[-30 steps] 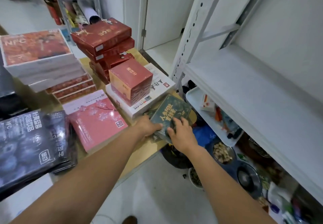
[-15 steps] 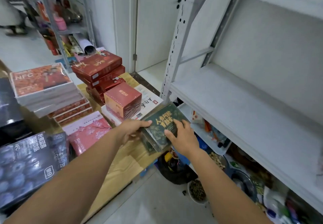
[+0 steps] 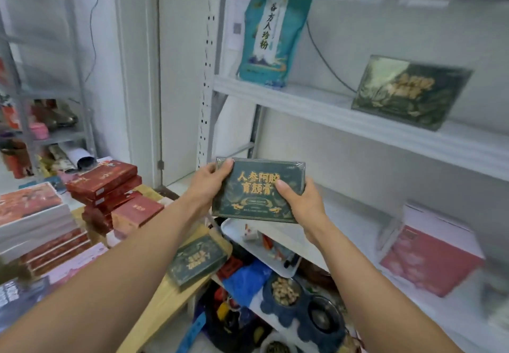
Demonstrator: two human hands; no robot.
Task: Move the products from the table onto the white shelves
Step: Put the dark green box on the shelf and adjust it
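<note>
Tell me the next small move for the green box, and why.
Probably lift the green box to the upper shelf, beside the matching box there: left hand and right hand grip it in the air, and that shelf has bare space.

Table [image 3: 165,295] left, shelves [image 3: 205,91] right; held box [image 3: 259,190] between them; pouch [image 3: 270,36] left of leaning box [image 3: 410,93] on upper shelf [image 3: 316,107]

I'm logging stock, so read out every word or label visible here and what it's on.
"人参阿胶 育颜膏": on the dark green flat box gripped by the left hand and right hand.
"名方八珍粉", first character uncertain: teal standing pouch on the upper white shelf.
Too blurred: leaning dark green box on that shelf, second dark green box on the wooden table, red boxes, pink box.
</note>
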